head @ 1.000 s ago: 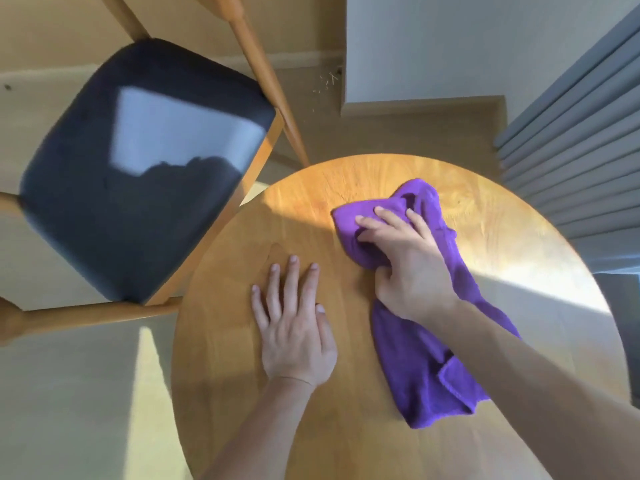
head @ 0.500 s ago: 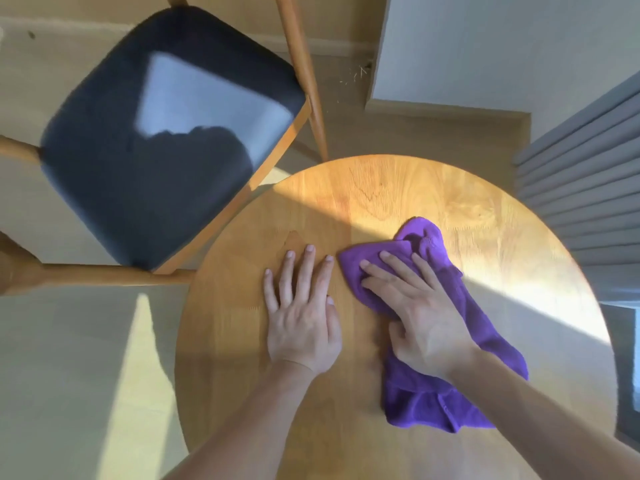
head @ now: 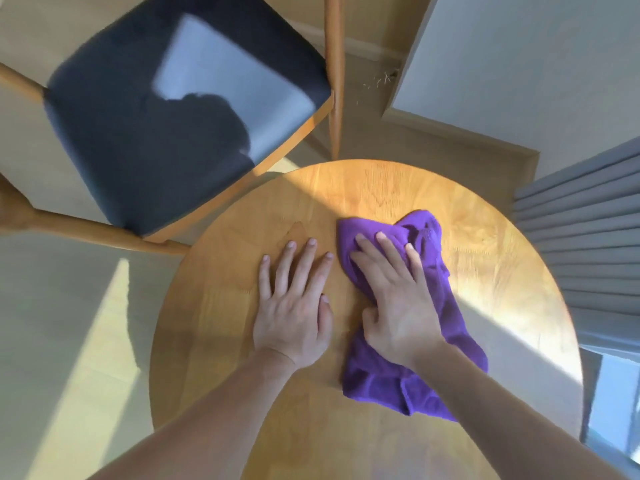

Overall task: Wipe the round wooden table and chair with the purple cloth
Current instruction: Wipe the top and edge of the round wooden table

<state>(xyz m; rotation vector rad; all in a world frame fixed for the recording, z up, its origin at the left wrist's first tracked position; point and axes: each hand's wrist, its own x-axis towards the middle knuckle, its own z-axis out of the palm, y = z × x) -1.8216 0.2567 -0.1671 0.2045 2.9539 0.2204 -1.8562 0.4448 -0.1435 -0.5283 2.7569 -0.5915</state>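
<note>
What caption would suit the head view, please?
Right hand presses purple cloth on round wooden table; left hand rests flat beside it.

No text, label, brand, number or sign can be read anywhere in the head view. The surfaces in sight carry only plain colour or wood grain, with no lettering on them.
</note>
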